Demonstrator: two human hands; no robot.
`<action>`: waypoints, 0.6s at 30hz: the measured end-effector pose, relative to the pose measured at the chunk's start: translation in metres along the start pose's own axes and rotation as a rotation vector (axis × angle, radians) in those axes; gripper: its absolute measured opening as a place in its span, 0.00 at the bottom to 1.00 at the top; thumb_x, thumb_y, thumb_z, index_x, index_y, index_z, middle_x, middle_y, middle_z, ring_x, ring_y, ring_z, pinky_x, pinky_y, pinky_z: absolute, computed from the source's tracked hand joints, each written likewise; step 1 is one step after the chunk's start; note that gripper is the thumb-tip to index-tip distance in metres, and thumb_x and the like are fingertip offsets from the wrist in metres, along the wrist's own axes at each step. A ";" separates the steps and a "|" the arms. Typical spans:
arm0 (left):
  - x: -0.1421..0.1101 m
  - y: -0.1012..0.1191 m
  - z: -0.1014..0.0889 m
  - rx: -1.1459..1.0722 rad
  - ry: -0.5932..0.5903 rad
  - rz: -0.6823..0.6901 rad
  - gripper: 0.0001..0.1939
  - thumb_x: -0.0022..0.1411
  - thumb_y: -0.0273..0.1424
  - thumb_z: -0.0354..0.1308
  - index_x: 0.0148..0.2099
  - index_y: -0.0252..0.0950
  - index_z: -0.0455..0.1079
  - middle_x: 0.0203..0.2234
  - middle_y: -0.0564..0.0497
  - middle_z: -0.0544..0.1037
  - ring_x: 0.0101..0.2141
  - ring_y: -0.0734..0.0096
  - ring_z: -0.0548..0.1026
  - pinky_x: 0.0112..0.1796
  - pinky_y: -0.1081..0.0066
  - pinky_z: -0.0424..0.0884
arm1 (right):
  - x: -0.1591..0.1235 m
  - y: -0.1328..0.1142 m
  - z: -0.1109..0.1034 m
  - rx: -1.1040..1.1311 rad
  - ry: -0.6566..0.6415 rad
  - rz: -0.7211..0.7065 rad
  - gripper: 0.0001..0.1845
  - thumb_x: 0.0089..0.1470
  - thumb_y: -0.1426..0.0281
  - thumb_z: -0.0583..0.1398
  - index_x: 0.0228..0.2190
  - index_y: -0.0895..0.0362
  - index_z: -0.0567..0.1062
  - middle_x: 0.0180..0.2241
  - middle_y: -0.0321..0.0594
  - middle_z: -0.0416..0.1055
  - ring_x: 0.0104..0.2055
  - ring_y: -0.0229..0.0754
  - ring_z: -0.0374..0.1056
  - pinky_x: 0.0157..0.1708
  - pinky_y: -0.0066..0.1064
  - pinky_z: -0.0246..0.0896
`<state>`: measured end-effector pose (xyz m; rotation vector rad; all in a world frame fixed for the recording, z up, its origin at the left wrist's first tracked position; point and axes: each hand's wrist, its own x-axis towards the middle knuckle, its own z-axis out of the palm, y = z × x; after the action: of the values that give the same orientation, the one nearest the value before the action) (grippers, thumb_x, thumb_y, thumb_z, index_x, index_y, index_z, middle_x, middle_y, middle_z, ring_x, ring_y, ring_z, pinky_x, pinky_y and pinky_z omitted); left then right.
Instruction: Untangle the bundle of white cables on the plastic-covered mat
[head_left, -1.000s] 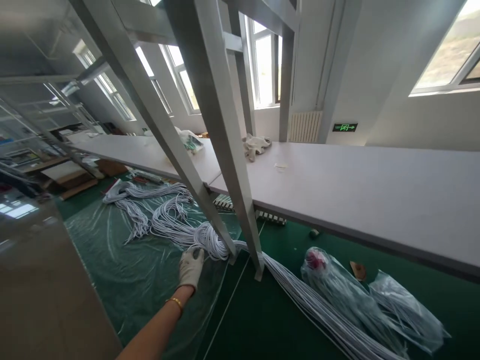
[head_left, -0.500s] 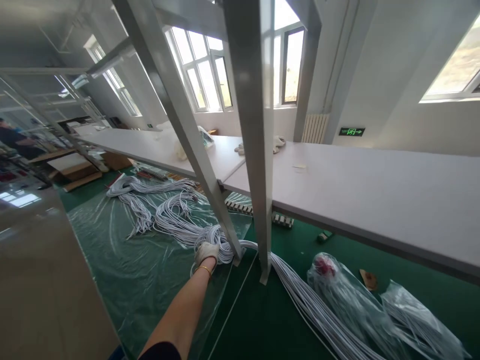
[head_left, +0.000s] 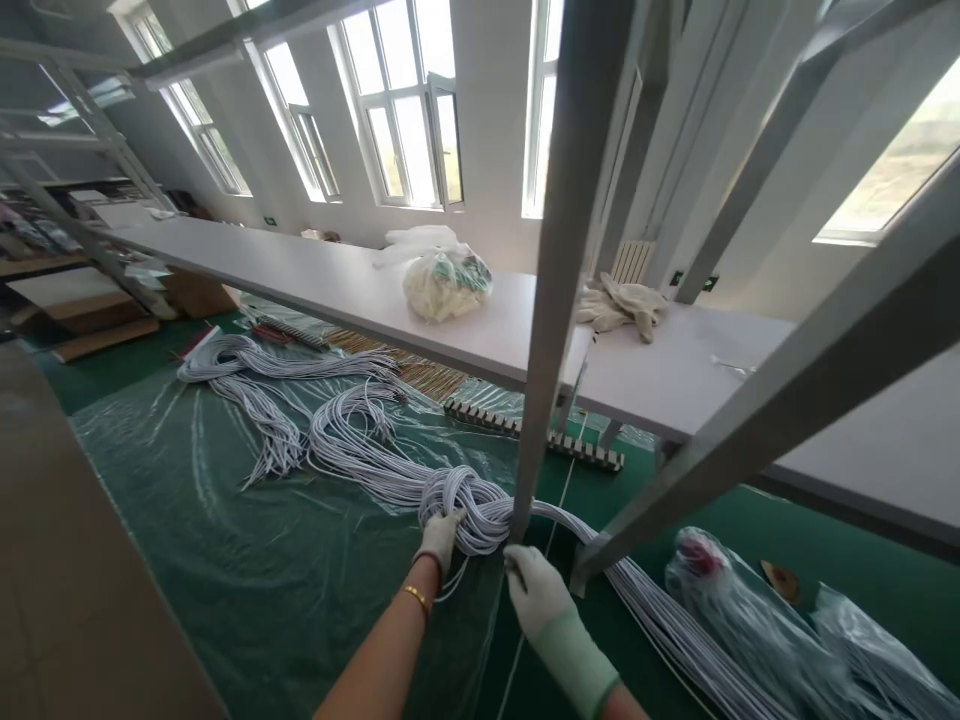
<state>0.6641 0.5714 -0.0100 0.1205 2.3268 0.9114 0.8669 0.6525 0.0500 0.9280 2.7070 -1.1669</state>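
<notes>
Cable bundle (head_left: 465,505) (white) gripped by left hand (head_left: 439,538), right hand (head_left: 534,592) touching.

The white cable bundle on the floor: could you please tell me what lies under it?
Under the white cable bundle lies a clear plastic sheet spread over green floor. Whatever sits directly beneath the coiled knot near the left hand is covered.

White knit gloves both hands; left hand (head_left: 439,537) gold bangle; right hand (head_left: 534,590) green cuff.
</notes>
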 end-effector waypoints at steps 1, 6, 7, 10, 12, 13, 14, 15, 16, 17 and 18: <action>-0.001 -0.004 0.001 -0.022 -0.008 0.012 0.17 0.71 0.40 0.60 0.55 0.37 0.73 0.52 0.44 0.79 0.46 0.60 0.80 0.46 0.55 0.80 | 0.029 -0.017 0.006 -0.026 0.017 0.017 0.17 0.68 0.79 0.57 0.55 0.55 0.76 0.54 0.46 0.75 0.56 0.43 0.73 0.58 0.36 0.69; -0.008 -0.016 0.001 -0.028 -0.012 0.033 0.16 0.70 0.40 0.61 0.54 0.37 0.74 0.50 0.45 0.80 0.47 0.59 0.80 0.48 0.54 0.79 | 0.136 -0.059 0.030 -0.207 -0.025 0.180 0.20 0.65 0.65 0.66 0.56 0.57 0.74 0.60 0.48 0.70 0.61 0.56 0.68 0.59 0.56 0.66; -0.010 -0.016 0.001 -0.023 -0.010 0.036 0.15 0.70 0.40 0.60 0.53 0.38 0.74 0.50 0.45 0.80 0.47 0.60 0.80 0.48 0.54 0.78 | 0.147 -0.060 0.034 -0.238 -0.046 0.208 0.20 0.65 0.64 0.66 0.55 0.57 0.75 0.59 0.48 0.71 0.60 0.55 0.69 0.59 0.56 0.66; -0.014 -0.016 -0.003 -0.013 -0.005 0.048 0.14 0.71 0.41 0.59 0.52 0.37 0.75 0.47 0.46 0.81 0.47 0.60 0.80 0.50 0.54 0.77 | 0.169 -0.060 0.046 -0.298 -0.095 0.251 0.19 0.65 0.62 0.66 0.53 0.57 0.75 0.57 0.47 0.72 0.59 0.55 0.69 0.59 0.56 0.67; -0.014 -0.015 -0.006 0.000 -0.006 0.056 0.15 0.70 0.41 0.60 0.52 0.38 0.74 0.48 0.46 0.81 0.47 0.60 0.80 0.50 0.53 0.77 | 0.177 -0.059 0.053 -0.303 -0.117 0.254 0.19 0.65 0.62 0.66 0.54 0.57 0.75 0.57 0.47 0.72 0.58 0.54 0.70 0.57 0.55 0.68; -0.013 -0.015 -0.008 0.008 -0.010 0.060 0.15 0.70 0.41 0.60 0.53 0.38 0.74 0.49 0.45 0.81 0.48 0.59 0.79 0.50 0.53 0.77 | 0.179 -0.059 0.057 -0.293 -0.125 0.255 0.19 0.65 0.62 0.66 0.54 0.57 0.75 0.56 0.47 0.73 0.57 0.53 0.71 0.56 0.53 0.69; -0.012 -0.015 -0.011 0.014 -0.017 0.065 0.15 0.70 0.40 0.61 0.53 0.38 0.74 0.50 0.45 0.80 0.48 0.59 0.79 0.51 0.52 0.77 | 0.182 -0.059 0.061 -0.277 -0.130 0.257 0.20 0.65 0.63 0.65 0.54 0.57 0.74 0.56 0.47 0.73 0.55 0.53 0.72 0.55 0.52 0.70; -0.010 -0.016 -0.013 0.019 -0.026 0.072 0.16 0.69 0.40 0.61 0.54 0.38 0.74 0.50 0.45 0.80 0.49 0.59 0.79 0.51 0.52 0.76 | 0.183 -0.058 0.064 -0.254 -0.130 0.259 0.20 0.65 0.63 0.65 0.55 0.57 0.74 0.55 0.47 0.73 0.54 0.52 0.73 0.54 0.51 0.71; -0.009 -0.017 -0.015 0.024 -0.034 0.080 0.16 0.69 0.39 0.61 0.55 0.38 0.74 0.51 0.45 0.80 0.50 0.58 0.79 0.52 0.52 0.76 | 0.184 -0.057 0.066 -0.224 -0.127 0.257 0.19 0.66 0.63 0.65 0.54 0.58 0.74 0.54 0.46 0.73 0.53 0.51 0.73 0.53 0.50 0.72; -0.006 -0.017 -0.018 0.030 -0.040 0.086 0.16 0.69 0.39 0.61 0.55 0.38 0.74 0.51 0.45 0.80 0.50 0.58 0.79 0.53 0.52 0.76 | 0.183 -0.056 0.067 -0.188 -0.117 0.250 0.18 0.66 0.63 0.65 0.54 0.58 0.74 0.54 0.46 0.74 0.52 0.50 0.74 0.51 0.48 0.73; -0.004 -0.018 -0.022 0.037 -0.045 0.089 0.16 0.69 0.38 0.61 0.56 0.38 0.73 0.52 0.45 0.80 0.51 0.58 0.78 0.53 0.51 0.75 | 0.182 -0.053 0.066 -0.147 -0.107 0.241 0.17 0.66 0.63 0.65 0.53 0.58 0.75 0.52 0.45 0.74 0.50 0.49 0.74 0.50 0.47 0.74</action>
<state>0.6570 0.5440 -0.0071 0.2594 2.3130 0.9001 0.6766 0.6712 -0.0122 1.0984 2.4737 -0.9309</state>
